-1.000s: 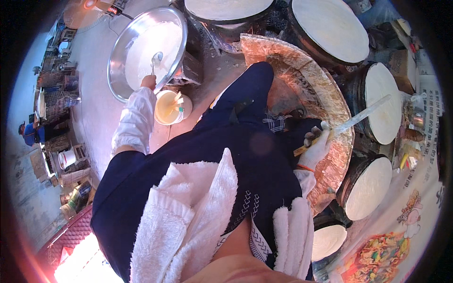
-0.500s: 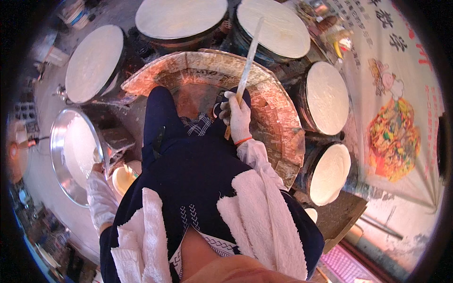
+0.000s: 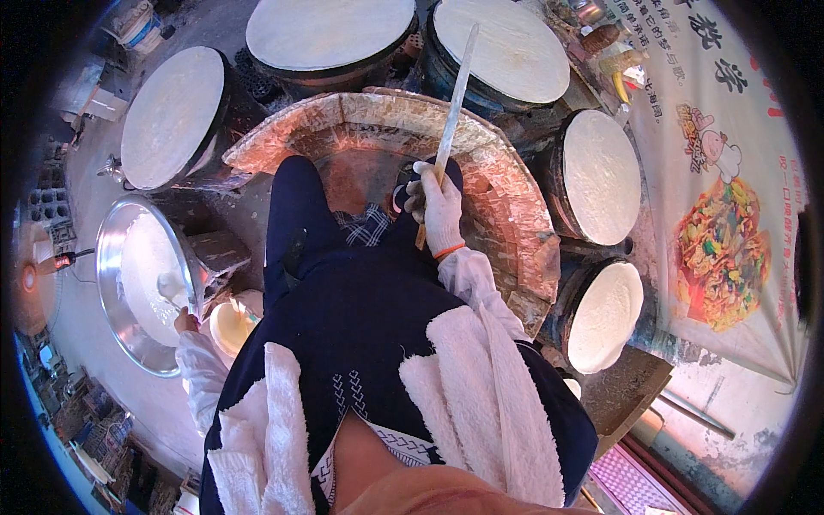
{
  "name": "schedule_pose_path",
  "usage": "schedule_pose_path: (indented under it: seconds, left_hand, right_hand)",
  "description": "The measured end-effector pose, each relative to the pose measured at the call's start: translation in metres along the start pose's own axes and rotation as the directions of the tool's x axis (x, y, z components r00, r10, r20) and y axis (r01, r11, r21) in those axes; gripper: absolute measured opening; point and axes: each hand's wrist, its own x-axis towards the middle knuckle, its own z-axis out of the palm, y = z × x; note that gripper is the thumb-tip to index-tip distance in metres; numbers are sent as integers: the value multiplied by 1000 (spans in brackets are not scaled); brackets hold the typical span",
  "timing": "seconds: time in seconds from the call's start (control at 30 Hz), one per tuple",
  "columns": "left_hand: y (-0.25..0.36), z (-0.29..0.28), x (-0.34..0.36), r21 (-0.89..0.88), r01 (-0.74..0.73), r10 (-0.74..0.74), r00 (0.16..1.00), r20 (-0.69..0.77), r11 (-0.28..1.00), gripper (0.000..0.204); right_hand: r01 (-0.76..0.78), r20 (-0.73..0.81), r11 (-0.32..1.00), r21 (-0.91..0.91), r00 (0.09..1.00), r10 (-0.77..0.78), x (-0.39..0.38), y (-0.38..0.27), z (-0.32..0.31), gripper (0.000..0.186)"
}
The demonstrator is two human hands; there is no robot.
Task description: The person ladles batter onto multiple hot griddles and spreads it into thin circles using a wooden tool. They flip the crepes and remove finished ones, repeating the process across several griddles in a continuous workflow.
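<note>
While the basin stood between 10 and 11 o'clock a second ago, the view has since been swung round, and the metal basin is now found at 9 o'clock. Half a second ago the ladle was mostly hidden near the rim; now its bowl is plainly shown over the white batter. By this it is judged that the work is centred on the basin, with the ladle being handled in the batter. Whether the bowl is dipped or just above the surface cannot be told.

The ladle's handle is gripped by the left hand, whose fingers appear closed around it, though they are small and partly hidden. By the gloved right hand, its fingertips darkened, a long flat blade is held, the fingers clamped on its brown handle; it is pointed between 12 and 1 o'clock, and its tip is seen across the pale round at 1 o'clock, whether touching cannot be told.

The ladle looks silvery and rounded, with a thin handle slanted toward 5 o'clock. The batter looks smooth, wet and glossy, and is spread broadly within the shiny basin. Just beside the basin, on its 4 o'clock side, a yellowish tub is seen.
</note>
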Motion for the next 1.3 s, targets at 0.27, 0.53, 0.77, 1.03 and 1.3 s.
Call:
schedule_pose_path:
  seconds: [0.27, 0.53, 0.77, 1.03, 1.3]
  left_hand:
    - [-36, -54, 18, 570, -362, 552, 809, -200, 738, 36]
    - [-25, 10, -38, 356, -167, 226, 965, -132, 920, 29]
    - [-57, -51, 21, 860, -427, 530, 816, 232, 281, 36]
    - [-46, 27, 17, 54, 136, -133, 989, -65, 989, 43]
    - [-73, -20, 13, 199, 137, -104, 981, -167, 970, 32]
  right_hand:
    - [0, -55, 1000, 6, 998, 1, 7, -9, -4, 24]
    - [252, -342, 832, -494, 824, -453, 92, -74, -119, 49]
    - [104, -124, 312, -944, 766, -630, 171, -75, -142, 46]
    - [-78, -220, 249, -965, 754, -619, 168, -113, -162, 47]
    - [-151, -134, -28, -988, 935, -327, 148, -120, -113, 70]
